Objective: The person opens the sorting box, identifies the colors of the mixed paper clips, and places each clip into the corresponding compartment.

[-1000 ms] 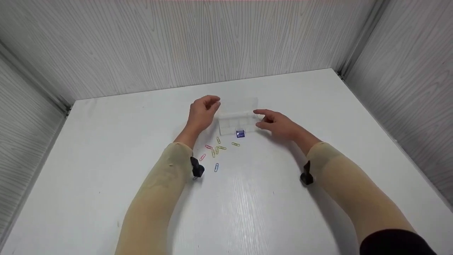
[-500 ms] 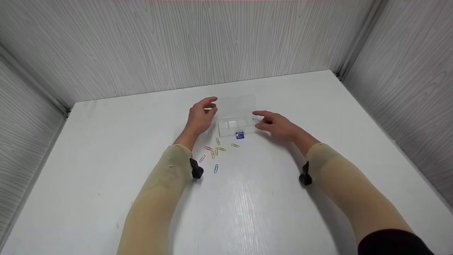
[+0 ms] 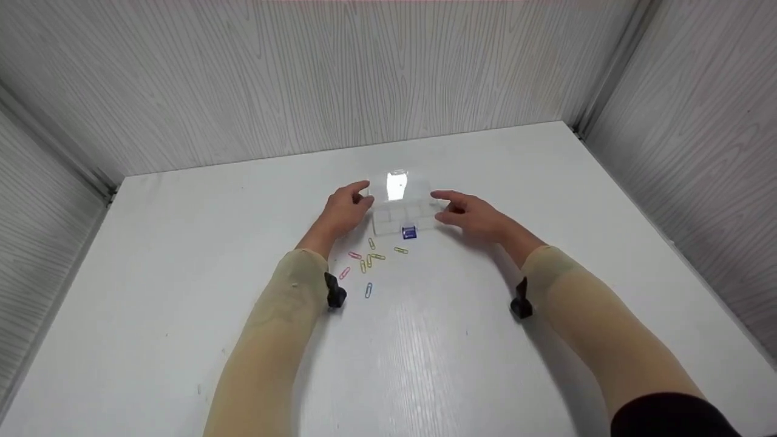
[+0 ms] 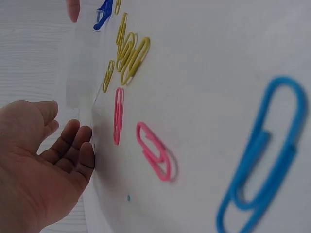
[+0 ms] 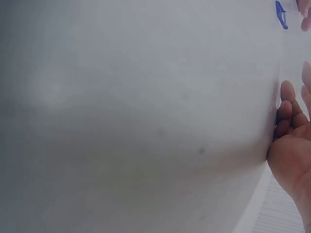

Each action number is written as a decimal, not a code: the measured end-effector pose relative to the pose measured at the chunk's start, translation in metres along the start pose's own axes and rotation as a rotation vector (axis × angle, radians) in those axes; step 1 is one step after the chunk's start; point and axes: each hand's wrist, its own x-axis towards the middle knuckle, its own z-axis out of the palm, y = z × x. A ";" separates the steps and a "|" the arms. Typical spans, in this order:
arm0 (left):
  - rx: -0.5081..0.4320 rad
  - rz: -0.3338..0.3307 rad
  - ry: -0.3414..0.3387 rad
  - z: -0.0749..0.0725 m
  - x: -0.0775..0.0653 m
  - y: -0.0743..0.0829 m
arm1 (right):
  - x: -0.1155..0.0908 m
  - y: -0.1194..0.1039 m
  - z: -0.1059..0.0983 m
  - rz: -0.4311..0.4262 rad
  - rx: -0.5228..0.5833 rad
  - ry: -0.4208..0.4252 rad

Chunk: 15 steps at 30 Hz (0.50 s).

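Two slack grips, left hand (image 3: pixel 346 211) and right hand (image 3: pixel 476 216), flank the box (image 3: pixel 391 227) on the table (image 3: pixel 449 376); I'd judge it light, stiff, slippery, its lid (image 3: pixel 416 187) brittle, best held by both ends.

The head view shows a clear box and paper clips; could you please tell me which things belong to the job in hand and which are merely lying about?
Likely in the job:
clear box, between the left grip and right grip
its open lid
its blue latch

Apparently just lying about, loose on the table:
yellow clips
pink clips
blue clip
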 end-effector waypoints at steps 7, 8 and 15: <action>0.028 -0.028 -0.047 -0.003 -0.002 -0.004 | 0.007 0.000 0.001 -0.039 0.001 -0.022; 0.027 -0.032 -0.045 -0.004 -0.004 -0.004 | 0.009 0.000 0.001 -0.041 0.000 -0.025; -0.010 -0.003 0.036 -0.013 -0.013 0.000 | 0.017 -0.002 -0.004 -0.032 -0.020 -0.024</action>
